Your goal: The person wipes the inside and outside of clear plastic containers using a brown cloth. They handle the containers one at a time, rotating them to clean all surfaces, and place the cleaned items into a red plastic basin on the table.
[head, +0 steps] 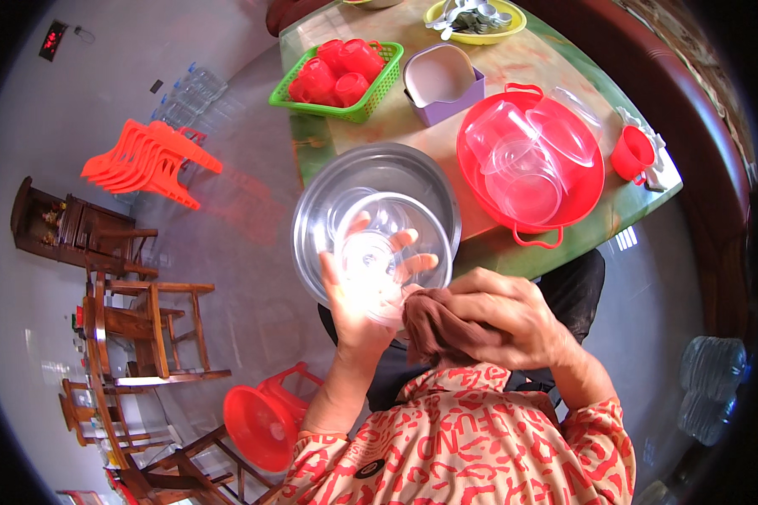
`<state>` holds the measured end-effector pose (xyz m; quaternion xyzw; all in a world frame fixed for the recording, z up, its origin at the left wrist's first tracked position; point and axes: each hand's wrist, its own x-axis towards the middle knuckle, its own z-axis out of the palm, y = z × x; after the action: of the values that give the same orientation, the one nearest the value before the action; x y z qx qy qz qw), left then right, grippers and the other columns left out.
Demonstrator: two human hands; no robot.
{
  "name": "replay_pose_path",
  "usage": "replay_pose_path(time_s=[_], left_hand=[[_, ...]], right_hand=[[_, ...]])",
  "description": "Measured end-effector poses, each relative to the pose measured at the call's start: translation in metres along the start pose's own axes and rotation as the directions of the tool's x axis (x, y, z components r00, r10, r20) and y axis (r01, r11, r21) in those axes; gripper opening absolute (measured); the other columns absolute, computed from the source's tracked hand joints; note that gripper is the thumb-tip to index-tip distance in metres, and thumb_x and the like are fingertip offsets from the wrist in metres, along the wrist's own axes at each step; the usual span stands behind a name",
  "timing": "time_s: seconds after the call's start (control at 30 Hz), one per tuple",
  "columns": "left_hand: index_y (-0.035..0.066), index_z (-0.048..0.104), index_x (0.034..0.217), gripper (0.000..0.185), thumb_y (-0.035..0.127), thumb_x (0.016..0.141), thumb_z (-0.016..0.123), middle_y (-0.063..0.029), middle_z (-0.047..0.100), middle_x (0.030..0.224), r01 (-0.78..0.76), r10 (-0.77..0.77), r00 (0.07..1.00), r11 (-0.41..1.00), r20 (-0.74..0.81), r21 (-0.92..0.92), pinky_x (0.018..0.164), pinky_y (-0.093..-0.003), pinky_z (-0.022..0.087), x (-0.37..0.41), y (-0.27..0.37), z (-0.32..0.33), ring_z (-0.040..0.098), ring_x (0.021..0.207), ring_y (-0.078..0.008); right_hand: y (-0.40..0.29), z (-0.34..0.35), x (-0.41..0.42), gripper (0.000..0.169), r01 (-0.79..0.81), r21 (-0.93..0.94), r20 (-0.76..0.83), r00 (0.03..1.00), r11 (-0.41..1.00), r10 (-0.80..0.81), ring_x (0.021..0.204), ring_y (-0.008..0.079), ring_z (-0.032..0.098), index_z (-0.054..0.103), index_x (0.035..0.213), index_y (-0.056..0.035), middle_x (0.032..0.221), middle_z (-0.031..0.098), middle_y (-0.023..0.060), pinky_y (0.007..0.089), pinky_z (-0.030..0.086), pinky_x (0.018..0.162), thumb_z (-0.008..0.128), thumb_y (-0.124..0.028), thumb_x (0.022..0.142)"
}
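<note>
A clear plastic bowl rests in my left hand, whose spread fingers show through its wall. Glare whites out part of the bowl and palm. My right hand grips a bunched brown cloth close to the bowl's near right side; whether the cloth touches the bowl I cannot tell. Just beyond the bowl, a round metal basin sits at the table's edge and contains clear plastic that is partly hidden. To the right, a red two-handled basin holds several clear plastic containers.
On the marbled table stand a green basket of red mugs, a purple bin, a yellow bowl of spoons, and a red cup. A red basin and wooden chairs are at left.
</note>
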<state>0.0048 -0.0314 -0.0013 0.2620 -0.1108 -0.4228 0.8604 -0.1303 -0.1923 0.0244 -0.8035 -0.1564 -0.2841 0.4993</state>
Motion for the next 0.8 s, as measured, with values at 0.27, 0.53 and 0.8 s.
replay_pose_path(time_s=[0.27,0.53,0.8], left_hand=[[0.029,0.03,0.141,0.066,0.071,0.091,0.03,-0.0261,0.04,0.137,0.144,-0.161,0.987,0.931,-0.025,-0.335,0.095,-0.0592,0.044,-0.001,-0.013,0.009,0.046,0.12,-0.049],[0.019,0.023,0.145,0.068,0.061,0.092,0.036,-0.0239,0.039,0.139,-0.058,0.082,0.981,0.989,-0.177,0.137,0.101,-0.0543,0.039,-0.01,-0.014,0.022,0.04,0.128,-0.0416],[0.016,0.068,0.082,0.026,0.029,0.065,0.082,-0.0002,0.065,0.095,-0.349,0.109,0.853,-0.608,0.51,0.713,0.105,-0.0479,0.028,-0.036,0.023,0.077,0.059,0.108,-0.021]], right_hand=[[0.02,0.027,-0.011,0.039,0.155,-0.467,-0.296,0.9,0.871,-0.319,0.067,0.0265,0.058,0.062,0.097,-0.0068,0.113,0.057,0.0223,0.0309,0.046,0.054,0.079,-0.007,0.062],[0.013,0.007,0.012,0.035,0.207,-0.272,-0.331,0.897,0.94,-0.293,0.065,0.0251,0.058,0.061,0.085,-0.0071,0.097,0.062,0.0167,0.0302,0.046,0.054,0.084,-0.008,0.06],[-0.002,-0.024,0.029,0.038,0.299,-0.173,-0.157,0.932,0.938,-0.326,0.076,0.019,0.061,0.06,0.092,-0.0085,0.09,0.061,0.0063,0.0306,0.051,0.06,0.086,-0.011,0.063]])
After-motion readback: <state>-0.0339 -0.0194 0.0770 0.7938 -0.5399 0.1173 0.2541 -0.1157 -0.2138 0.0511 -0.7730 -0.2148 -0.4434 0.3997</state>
